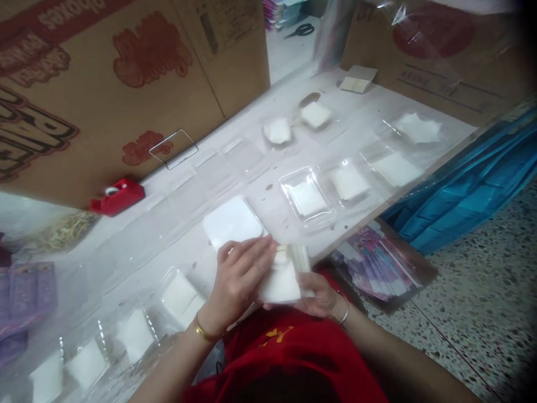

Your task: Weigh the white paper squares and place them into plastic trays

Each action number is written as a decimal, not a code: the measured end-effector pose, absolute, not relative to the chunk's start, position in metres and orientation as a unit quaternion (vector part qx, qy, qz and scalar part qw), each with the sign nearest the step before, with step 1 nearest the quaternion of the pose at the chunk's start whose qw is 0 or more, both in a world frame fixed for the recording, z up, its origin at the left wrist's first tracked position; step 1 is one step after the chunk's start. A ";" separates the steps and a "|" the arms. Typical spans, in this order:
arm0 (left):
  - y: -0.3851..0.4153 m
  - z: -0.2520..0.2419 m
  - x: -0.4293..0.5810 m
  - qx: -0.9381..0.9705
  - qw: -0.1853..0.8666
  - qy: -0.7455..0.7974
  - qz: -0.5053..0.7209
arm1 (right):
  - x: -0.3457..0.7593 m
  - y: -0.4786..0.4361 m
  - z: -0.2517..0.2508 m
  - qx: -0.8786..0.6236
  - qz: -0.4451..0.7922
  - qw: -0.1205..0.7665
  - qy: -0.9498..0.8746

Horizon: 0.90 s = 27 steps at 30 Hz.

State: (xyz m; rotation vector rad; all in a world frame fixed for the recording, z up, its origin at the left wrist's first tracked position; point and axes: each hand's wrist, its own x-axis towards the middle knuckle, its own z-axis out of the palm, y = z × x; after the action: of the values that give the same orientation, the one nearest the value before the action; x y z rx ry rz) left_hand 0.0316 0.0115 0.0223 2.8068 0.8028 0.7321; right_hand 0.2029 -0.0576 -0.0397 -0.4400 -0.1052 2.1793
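A thick stack of cream-white sheets is held between my two hands near the table's front edge. My right hand wraps round the stack's right side, thumb on top. My left hand lies along the stack's left side, fingers together and pressed against it, its thumb hidden. A small pale strip sits on top by my left fingertips. Just beyond my left hand is a white rounded square lid or block. A clear plastic tray with white sheets inside lies to the right.
More clear trays with white sheets line the table's front left. Clear trays run along the back beside a red tape dispenser. Large cardboard boxes stand behind. A bag of purple printed packets is beside the table at right.
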 end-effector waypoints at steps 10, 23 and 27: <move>0.006 0.020 0.023 0.900 0.101 0.292 0.309 | 0.192 -0.058 -0.037 -0.194 0.879 0.432 -0.048; 0.015 0.010 0.020 0.912 0.100 0.278 0.286 | 0.191 -0.048 -0.034 -0.219 0.870 0.437 -0.062; 0.019 0.012 0.020 0.907 0.137 0.300 0.263 | 0.191 -0.047 -0.041 -0.213 0.868 0.441 -0.079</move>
State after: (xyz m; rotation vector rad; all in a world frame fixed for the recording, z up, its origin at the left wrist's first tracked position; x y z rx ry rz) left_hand 0.0196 0.0189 0.0123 2.6241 0.8697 0.7605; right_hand 0.1914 -0.0467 -0.0406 -0.5299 -0.1963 2.1554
